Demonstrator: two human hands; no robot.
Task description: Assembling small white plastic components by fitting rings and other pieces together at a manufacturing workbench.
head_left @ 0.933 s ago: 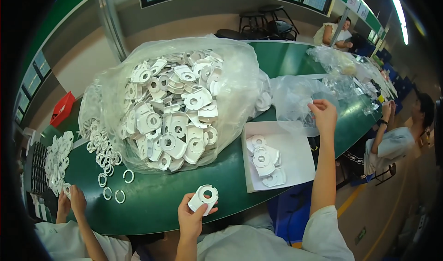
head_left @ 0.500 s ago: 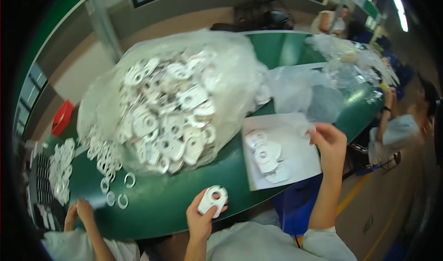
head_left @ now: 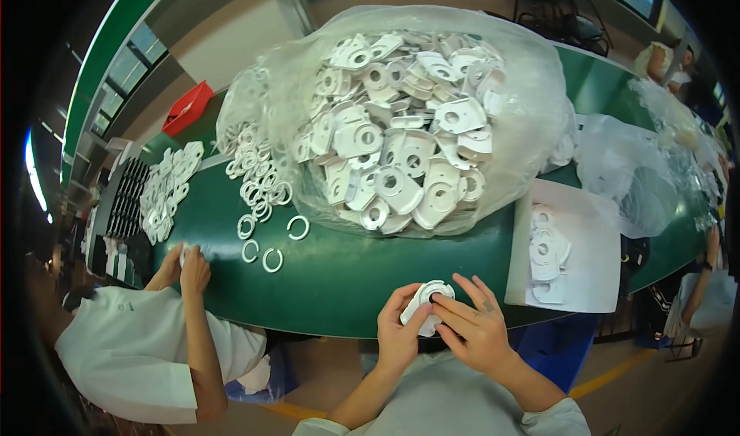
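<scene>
Near the table's front edge, my left hand grips a white plastic plate with a round hole, thumb across its face. My right hand lies against the plate's right side, its fingers outstretched and apart, with fingertips over the hole. Whether anything small sits under those fingertips is hidden. To the right, several similar white plates lie on a white sheet or shallow box. Beyond my hands, a large clear plastic bag lies open, heaped with more white plates.
Loose white open rings lie left of the bag, with a pile of white parts farther left. A co-worker's hands work there. A red tray stands behind. Crumpled clear bags lie at right; a blue bin stands below.
My right hand has left the white sheet, where it was pinching something small and pale, and come to the plate in my left hand. The view has turned to the right-hand side less, leftward.
</scene>
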